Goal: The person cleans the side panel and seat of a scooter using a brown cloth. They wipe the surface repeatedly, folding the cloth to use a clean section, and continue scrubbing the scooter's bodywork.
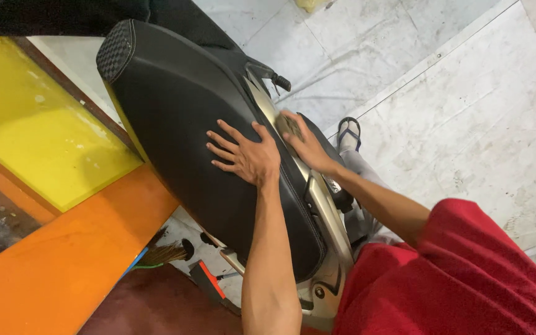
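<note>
Left hand (246,155) lies flat, fingers spread, palm down on black scooter seat (187,118). Right hand (305,146) presses a brownish pad (288,126) against the seat's edge, fingers extended over it.

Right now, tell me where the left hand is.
In the head view, the left hand lies flat, fingers spread, on the black scooter seat, just left of the right hand.

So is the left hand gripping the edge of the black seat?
No, the left hand lies flat with fingers spread on top of the black seat, away from its edge.
</note>
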